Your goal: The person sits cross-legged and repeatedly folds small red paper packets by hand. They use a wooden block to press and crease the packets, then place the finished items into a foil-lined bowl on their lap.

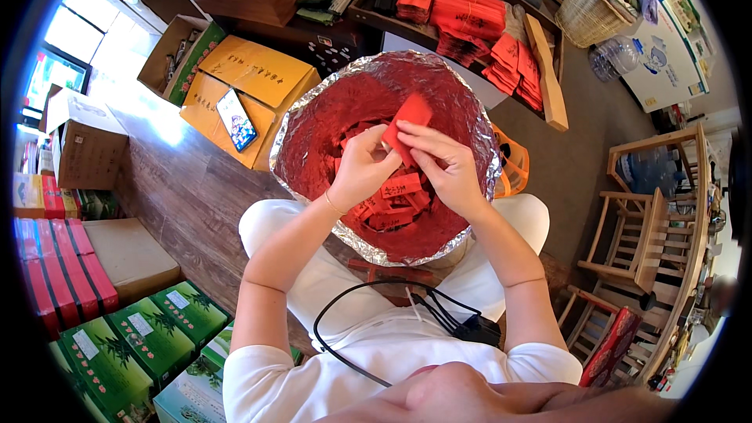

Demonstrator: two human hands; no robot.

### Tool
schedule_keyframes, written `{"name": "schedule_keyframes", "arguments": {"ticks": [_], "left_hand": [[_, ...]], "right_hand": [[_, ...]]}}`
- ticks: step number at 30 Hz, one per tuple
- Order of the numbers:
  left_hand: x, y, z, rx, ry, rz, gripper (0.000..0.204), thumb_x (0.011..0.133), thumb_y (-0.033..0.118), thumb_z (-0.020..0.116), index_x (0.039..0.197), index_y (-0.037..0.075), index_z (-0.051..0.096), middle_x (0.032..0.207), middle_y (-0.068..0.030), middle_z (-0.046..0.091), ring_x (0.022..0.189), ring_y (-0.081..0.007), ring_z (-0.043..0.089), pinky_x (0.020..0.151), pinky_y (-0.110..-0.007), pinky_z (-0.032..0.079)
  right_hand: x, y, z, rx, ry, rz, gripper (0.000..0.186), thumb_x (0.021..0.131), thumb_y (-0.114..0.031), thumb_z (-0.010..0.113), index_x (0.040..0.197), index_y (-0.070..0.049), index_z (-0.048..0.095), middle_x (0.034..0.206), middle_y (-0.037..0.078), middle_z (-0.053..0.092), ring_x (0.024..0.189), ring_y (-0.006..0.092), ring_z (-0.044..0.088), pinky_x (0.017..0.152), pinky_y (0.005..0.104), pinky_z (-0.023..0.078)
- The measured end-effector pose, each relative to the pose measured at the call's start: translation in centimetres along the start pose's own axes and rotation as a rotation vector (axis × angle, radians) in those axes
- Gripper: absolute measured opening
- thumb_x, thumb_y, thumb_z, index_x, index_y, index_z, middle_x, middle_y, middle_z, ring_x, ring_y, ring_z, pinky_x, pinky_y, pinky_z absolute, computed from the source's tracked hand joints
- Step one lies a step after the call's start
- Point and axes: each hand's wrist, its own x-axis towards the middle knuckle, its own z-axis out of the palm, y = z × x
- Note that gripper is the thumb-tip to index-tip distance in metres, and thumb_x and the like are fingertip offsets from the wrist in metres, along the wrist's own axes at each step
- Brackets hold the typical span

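Observation:
Between my hands is a small red paper packet (415, 112), tilted upward. My left hand (362, 163) pinches its lower left side with thumb and forefinger. The fingers of my right hand (450, 171) are closed against its lower right edge. Both hands are above a wide round container (310, 110) with a red inside and a crinkled silver foil rim, set between my knees. Small red packets (401, 186) with dark print lie in a loose heap at its bottom. My hands and wrists hide part of the heap.
A long tray (554, 110) beyond the container holds bundled red paper packets (468, 12). To the left, a phone (236, 119) lies on a yellow carton (252, 70). Green boxes (149, 337) stand near left. An orange plastic basket (513, 160) and a wooden rack (638, 227) are to the right.

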Motion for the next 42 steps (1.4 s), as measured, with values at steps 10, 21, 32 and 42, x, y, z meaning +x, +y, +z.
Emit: {"name": "schedule_keyframes", "arguments": {"ticks": [10,21,32,42], "left_hand": [[1.0,0.1,-0.3,0.753,0.356,0.672,0.016,0.065,-0.003,0.065,0.075,0.001,0.054,0.08,-0.0123,0.057,0.072,-0.0318,0.056,0.063,-0.038,0.047],[0.0,-0.3,1.3,0.765,0.279,0.783,0.019,0.063,0.004,0.067,0.079,0.003,0.058,0.083,-0.0111,0.059,0.075,-0.0306,0.057,0.072,-0.04,0.047],[0.1,-0.7,1.5,0.805,0.199,0.926,0.017,0.067,0.008,0.067,0.083,0.003,0.061,0.088,-0.009,0.06,0.086,-0.03,0.058,0.083,-0.043,0.046],[2.3,2.3,0.4,-0.705,0.255,0.393,0.054,0.099,0.052,0.036,0.141,0.019,0.029,0.13,-0.0157,0.042,0.105,-0.027,0.055,0.096,-0.049,0.046]], "right_hand": [[-1.7,-1.0,0.7,0.259,-0.117,0.228,0.04,0.093,-0.009,0.051,0.131,0.001,0.051,0.106,0.012,0.056,0.1,0.0195,0.053,0.092,0.0314,0.041],[-1.0,0.8,1.9,0.118,-0.273,0.082,0.056,0.097,-0.037,0.049,0.135,0.004,0.04,0.134,0.02,0.044,0.13,0.0336,0.034,0.113,0.0465,0.014],[-0.7,0.0,1.5,0.158,-0.233,0.095,0.07,0.087,-0.031,0.069,0.14,0.001,0.036,0.132,0.015,0.05,0.125,0.0251,0.046,0.105,0.038,0.037],[-1.7,1.7,0.7,1.871,-0.29,0.688,0.073,0.086,-0.016,0.058,0.147,0.0,0.021,0.15,0.016,0.03,0.138,0.031,0.034,0.11,0.0568,0.033]]}}
